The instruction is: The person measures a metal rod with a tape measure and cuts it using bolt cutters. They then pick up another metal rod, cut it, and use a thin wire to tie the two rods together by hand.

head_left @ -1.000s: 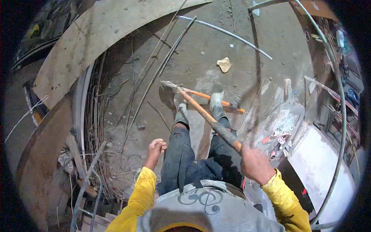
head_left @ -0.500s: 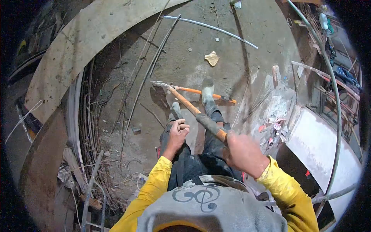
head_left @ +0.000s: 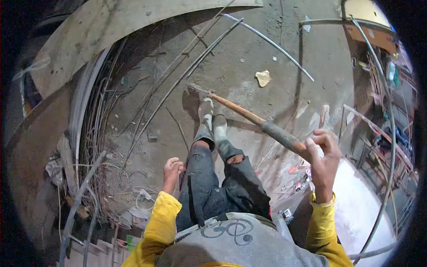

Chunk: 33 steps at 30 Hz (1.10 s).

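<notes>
My right hand (head_left: 324, 158) is closed around the upper end of a long-handled tool, its fingers partly curled. The tool's wooden handle (head_left: 238, 109) has a grey-wrapped section (head_left: 282, 135) near my grip and slants down toward my feet. At its far end a small greyish head (head_left: 198, 89) sits near the ground beside my boot (head_left: 206, 109); its exact shape is blurred. My left hand (head_left: 172, 170) hangs beside my left thigh, fingers curled in, with nothing visible in it.
Thin rods (head_left: 191, 62) and a pale pipe (head_left: 271, 42) lie on the dirt floor near a yellowish fragment (head_left: 263, 78). Bundled bars (head_left: 100, 102) line the left under a curved board (head_left: 89, 33). A white panel (head_left: 358, 196) and a long bent pipe (head_left: 391, 133) stand right.
My right hand has moved right and up with the handle, and my left hand has swung left. My feet have come together. An orange bar by the tool's head no longer shows.
</notes>
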Each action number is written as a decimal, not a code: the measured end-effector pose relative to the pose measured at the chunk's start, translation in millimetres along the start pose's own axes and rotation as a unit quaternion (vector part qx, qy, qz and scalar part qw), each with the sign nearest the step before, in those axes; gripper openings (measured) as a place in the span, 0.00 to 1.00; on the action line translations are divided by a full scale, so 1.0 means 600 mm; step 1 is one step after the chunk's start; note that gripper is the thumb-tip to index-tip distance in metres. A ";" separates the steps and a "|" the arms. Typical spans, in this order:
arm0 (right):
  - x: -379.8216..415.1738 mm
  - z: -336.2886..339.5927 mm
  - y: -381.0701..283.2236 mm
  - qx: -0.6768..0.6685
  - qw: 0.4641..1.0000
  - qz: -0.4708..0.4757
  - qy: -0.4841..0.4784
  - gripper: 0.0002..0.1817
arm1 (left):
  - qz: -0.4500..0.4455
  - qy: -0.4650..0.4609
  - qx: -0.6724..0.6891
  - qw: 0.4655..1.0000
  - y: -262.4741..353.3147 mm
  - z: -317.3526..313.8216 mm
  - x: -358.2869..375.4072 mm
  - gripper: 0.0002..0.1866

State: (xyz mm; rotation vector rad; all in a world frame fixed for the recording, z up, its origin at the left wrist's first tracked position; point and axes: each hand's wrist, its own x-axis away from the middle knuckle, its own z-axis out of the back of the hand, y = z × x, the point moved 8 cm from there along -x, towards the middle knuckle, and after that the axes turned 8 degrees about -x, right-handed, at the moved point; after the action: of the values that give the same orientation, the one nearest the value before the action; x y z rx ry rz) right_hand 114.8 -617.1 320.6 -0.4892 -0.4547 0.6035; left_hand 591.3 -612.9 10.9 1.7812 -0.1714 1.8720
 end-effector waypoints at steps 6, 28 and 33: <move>0.041 0.005 0.052 -0.345 0.934 -0.071 0.057 0.08 | -0.256 0.061 -0.230 0.937 0.106 -0.077 0.086 0.11; 0.119 -0.097 0.096 -0.272 0.859 0.072 0.427 0.40 | -0.008 -0.502 -0.365 0.784 -0.140 0.059 0.250 0.23; 0.081 -0.152 0.140 -0.257 0.834 0.239 0.425 0.31 | -0.232 -0.498 -0.248 0.798 0.080 -0.004 -0.067 0.07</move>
State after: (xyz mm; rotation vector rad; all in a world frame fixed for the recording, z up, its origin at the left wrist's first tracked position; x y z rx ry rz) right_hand 163.4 -553.4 214.2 -1.3407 0.4012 0.6691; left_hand 565.7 -664.1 -15.0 1.9782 -0.4952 0.3523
